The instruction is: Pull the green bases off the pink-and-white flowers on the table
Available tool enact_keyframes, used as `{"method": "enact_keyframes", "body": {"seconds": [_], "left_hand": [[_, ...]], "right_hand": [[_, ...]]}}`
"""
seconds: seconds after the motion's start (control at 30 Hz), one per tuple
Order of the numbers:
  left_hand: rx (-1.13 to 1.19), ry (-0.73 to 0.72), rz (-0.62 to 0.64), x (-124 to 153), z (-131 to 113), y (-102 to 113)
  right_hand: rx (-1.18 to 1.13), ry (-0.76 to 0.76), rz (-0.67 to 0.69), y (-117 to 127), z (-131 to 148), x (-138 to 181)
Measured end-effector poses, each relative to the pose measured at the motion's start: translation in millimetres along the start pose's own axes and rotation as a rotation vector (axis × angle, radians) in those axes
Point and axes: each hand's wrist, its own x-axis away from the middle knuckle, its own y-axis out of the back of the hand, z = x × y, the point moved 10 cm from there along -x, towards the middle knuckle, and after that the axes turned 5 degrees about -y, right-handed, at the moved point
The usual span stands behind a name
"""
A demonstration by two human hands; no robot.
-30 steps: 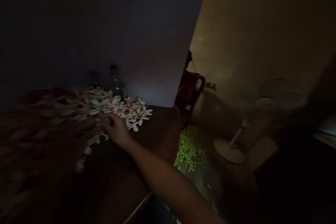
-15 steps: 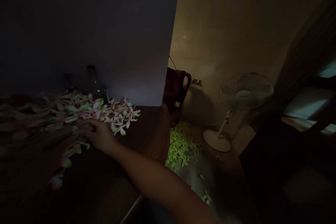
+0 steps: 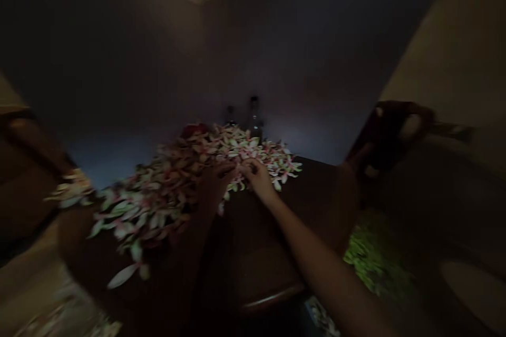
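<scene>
A large heap of pale pink and green flowers (image 3: 177, 195) lies on a dark wooden table (image 3: 272, 242), spreading across it from the lower left to the far right. My left hand (image 3: 215, 184) and my right hand (image 3: 256, 176) are close together, with their fingers in the heap's near edge. Dim light and blur hide whether either hand holds any blooms. A single long petal (image 3: 122, 276) lies apart at the heap's near side.
Two glass bottles (image 3: 255, 116) stand behind the heap against a grey-blue board (image 3: 316, 63). A dark chair back (image 3: 391, 134) is at the right. Green leaves or buds (image 3: 371, 253) cover part of the floor, with a round fan base (image 3: 472, 295) nearby.
The view has swung left, showing more of the heap. My left hand now shows beside my right, and my right hand has moved further along the heap. The fan has mostly left the view.
</scene>
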Motion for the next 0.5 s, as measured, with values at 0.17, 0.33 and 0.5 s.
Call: {"method": "enact_keyframes", "body": {"seconds": [0.17,0.33,0.5], "left_hand": [[0.112,0.035,-0.001,-4.1,13.5,4.3],[0.174,0.051,-0.021,-2.4,7.4,5.3],[0.191,0.089,-0.017,-2.3,10.0,5.8]], "right_hand": [[-0.035,-0.072,0.050,-6.0,-10.7,0.8],[-0.014,-0.086,0.054,-7.8,-8.4,3.5],[-0.003,-0.100,0.049,-8.2,-6.7,4.5]]}}
